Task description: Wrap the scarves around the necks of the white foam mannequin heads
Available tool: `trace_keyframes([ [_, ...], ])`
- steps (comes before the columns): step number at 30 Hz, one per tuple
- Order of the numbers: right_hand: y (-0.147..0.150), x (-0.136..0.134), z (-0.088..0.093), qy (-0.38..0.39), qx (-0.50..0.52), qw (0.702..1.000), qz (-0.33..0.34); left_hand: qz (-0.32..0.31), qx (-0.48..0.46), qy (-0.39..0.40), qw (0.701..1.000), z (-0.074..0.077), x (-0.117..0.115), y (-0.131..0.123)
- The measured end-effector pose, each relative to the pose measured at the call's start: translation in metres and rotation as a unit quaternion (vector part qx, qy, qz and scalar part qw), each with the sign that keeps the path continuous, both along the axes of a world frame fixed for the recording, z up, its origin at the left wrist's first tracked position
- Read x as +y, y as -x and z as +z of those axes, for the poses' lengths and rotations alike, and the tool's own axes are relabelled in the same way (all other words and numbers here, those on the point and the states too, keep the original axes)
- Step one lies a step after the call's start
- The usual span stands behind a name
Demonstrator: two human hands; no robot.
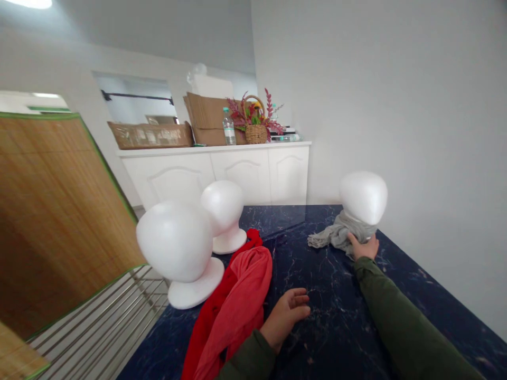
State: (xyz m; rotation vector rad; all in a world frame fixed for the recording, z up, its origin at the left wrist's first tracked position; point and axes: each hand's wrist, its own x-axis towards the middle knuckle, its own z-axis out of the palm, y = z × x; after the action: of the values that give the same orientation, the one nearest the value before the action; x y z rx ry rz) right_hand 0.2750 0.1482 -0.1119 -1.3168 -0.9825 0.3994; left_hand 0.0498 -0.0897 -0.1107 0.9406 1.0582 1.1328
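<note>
At the far right of the dark blue marbled table (317,295) stands a white mannequin head (363,195) with a grey scarf (343,232) around its neck. My right hand (364,247) reaches to that neck, its fingers closed on the scarf's near side. One fringed end of the scarf lies on the table to the left. My left hand (285,316) hovers over or rests on the near part of the table, fingers loosely spread, holding nothing. Just left of it lie a coral-pink scarf (247,290) and a bright red scarf (209,322), partly overlapping.
Two more white mannequin heads, a nearer one (178,243) and a farther one (224,211), stand bare on the left. A metal rack (106,316) adjoins the table's left edge. Behind, a white cabinet (245,174) bears cardboard boxes (209,121), a bottle (228,126) and a flower basket (256,133).
</note>
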Motion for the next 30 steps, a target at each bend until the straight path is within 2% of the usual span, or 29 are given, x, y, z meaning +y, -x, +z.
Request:
trace_keyframes([
  [4, -0.006, -0.024, -0.01, 0.029, -0.074, 0.99, -0.117, 0.083, 0.092, -0.085, 0.989, 0.012, -0.003, 0.001],
  [7, -0.002, -0.053, -0.009, -0.017, -0.118, 0.988, -0.102, 0.15, 0.221, -0.164, 0.95, 0.029, -0.009, 0.01],
  [10, 0.011, -0.088, -0.005, -0.05, -0.131, 0.99, -0.001, 0.224, 0.393, -0.182, 0.873, 0.038, -0.013, 0.028],
  [13, 0.032, -0.126, -0.003, -0.025, -0.066, 0.985, 0.157, 0.268, 0.531, -0.089, 0.799, 0.035, -0.017, 0.048],
  [15, 0.049, -0.151, -0.004, -0.002, -0.011, 0.965, 0.262, 0.26, 0.573, -0.042, 0.776, 0.032, -0.017, 0.059],
  [18, 0.07, -0.18, -0.006, 0.065, 0.047, 0.914, 0.398, 0.272, 0.589, -0.059, 0.759, 0.04, -0.018, 0.066],
  [21, 0.077, -0.199, -0.003, 0.186, 0.125, 0.823, 0.521, 0.307, 0.587, -0.131, 0.738, 0.064, -0.026, 0.057],
  [23, 0.076, -0.21, 0.002, 0.245, 0.185, 0.742, 0.596, 0.312, 0.558, -0.188, 0.745, 0.08, -0.034, 0.038],
  [24, 0.074, -0.214, 0.005, 0.255, 0.21, 0.699, 0.634, 0.301, 0.526, -0.21, 0.767, 0.086, -0.038, 0.024],
  [26, 0.069, -0.223, 0.01, 0.23, 0.262, 0.634, 0.69, 0.229, 0.437, -0.232, 0.838, 0.088, -0.049, -0.009],
  [28, 0.063, -0.227, 0.016, 0.186, 0.313, 0.596, 0.716, 0.105, 0.36, -0.239, 0.896, 0.081, -0.061, -0.043],
  [30, 0.055, -0.224, 0.021, 0.167, 0.345, 0.584, 0.715, -0.004, 0.336, -0.261, 0.905, 0.071, -0.071, -0.066],
])
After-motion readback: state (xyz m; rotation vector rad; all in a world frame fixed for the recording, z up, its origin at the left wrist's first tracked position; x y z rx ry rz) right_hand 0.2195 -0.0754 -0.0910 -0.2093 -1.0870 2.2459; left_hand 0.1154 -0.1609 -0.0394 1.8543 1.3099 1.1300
